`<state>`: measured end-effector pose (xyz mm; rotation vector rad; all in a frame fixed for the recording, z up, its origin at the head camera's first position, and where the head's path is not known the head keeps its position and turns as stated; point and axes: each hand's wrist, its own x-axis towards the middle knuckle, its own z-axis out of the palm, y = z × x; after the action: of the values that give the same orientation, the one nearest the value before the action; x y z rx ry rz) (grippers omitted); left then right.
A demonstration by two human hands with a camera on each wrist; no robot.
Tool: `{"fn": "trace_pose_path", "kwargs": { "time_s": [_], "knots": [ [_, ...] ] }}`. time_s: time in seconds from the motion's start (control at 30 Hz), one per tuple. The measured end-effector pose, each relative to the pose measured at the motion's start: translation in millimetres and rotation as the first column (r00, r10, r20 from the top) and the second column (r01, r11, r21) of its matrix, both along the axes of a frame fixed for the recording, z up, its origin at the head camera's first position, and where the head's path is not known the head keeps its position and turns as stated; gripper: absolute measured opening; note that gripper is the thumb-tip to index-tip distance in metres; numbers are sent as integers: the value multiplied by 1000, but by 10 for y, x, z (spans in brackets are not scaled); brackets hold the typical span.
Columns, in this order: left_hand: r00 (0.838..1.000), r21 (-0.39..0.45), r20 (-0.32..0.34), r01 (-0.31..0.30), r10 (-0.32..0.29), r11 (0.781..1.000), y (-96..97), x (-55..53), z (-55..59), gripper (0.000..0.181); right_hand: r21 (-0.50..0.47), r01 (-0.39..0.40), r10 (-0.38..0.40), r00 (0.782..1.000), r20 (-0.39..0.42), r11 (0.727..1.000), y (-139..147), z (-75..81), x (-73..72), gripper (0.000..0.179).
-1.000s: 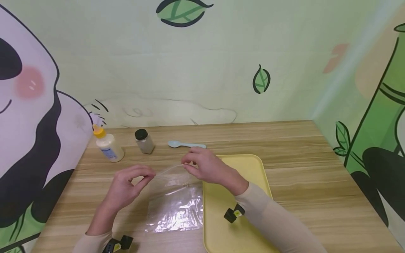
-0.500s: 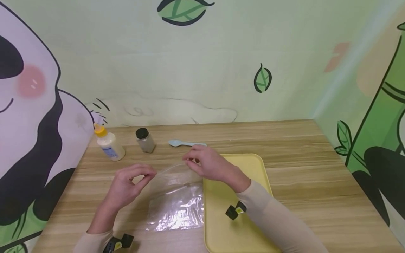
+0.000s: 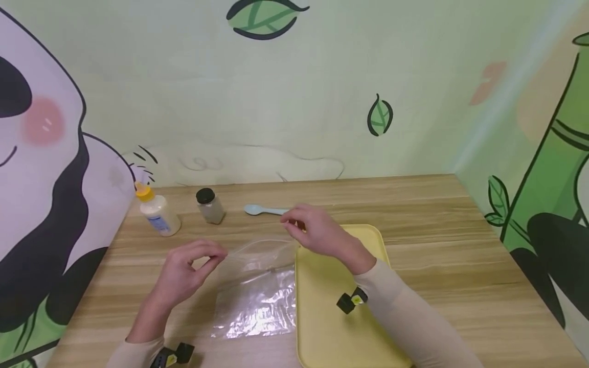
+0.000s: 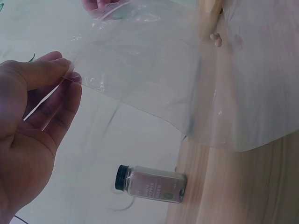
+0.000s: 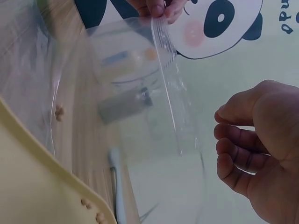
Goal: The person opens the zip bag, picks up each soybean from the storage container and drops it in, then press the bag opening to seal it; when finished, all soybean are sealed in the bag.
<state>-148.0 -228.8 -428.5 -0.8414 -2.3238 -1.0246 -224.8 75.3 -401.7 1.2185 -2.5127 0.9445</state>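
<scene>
My left hand (image 3: 188,266) pinches one end of the zip strip of a clear zip-lock bag (image 3: 255,304). Thumb and fingertips meet on that strip in the left wrist view, and the bag (image 4: 149,56) hangs away from them. My right hand (image 3: 317,232) is above the far left corner of the yellow tray (image 3: 345,327). Seen from the right wrist, this hand (image 5: 261,144) has loosely bent fingers, thumb near the index tip, and stands apart from the bag (image 5: 135,84) with nothing held.
A white bottle with a yellow cap (image 3: 158,214), a black-lidded pepper jar (image 3: 211,209) and a light blue spoon (image 3: 264,210) stand or lie behind the bag. Small beige lumps (image 5: 86,203) show near the tray rim. Another lump (image 4: 216,39) appears through or beside the bag.
My right hand has let go of the bag's zip strip and moved right and slightly away from it. The left hand has kept its pinch and barely moved.
</scene>
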Motion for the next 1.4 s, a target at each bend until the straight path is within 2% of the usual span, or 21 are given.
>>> {"fn": "trace_pose_path", "kwargs": {
  "time_s": [0.23, 0.53, 0.73, 1.03, 1.27, 1.4],
  "knots": [
    [1000, 11, -6, 9, -9, 1000, 0, -30, -21, 26, 22, 88, -89, 996, 26, 996, 132, -159, -94, 10],
    [1000, 20, -13, 12, -12, 1000, -53, -45, -29, 28, 128, 164, -175, 981, 87, 978, 257, -396, -264, 13],
    [998, 38, -58, 16, -14, 999, -121, -28, -41, 31, 168, 183, -206, 970, 132, 969, 285, -514, -335, 14],
    [993, 83, -117, 39, -29, 996, -206, -45, -66, 39, 209, 196, -226, 966, 128, 958, 265, -652, -391, 12],
    [995, 80, -103, 6, 3, 997, -257, -26, -79, 38, 253, 203, -250, 953, 169, 946, 199, -725, -440, 15],
    [995, 75, -103, -8, 16, 997, -243, -12, -54, 36, 293, 193, -246, 957, 156, 936, 178, -780, -477, 18]
  ]
}}
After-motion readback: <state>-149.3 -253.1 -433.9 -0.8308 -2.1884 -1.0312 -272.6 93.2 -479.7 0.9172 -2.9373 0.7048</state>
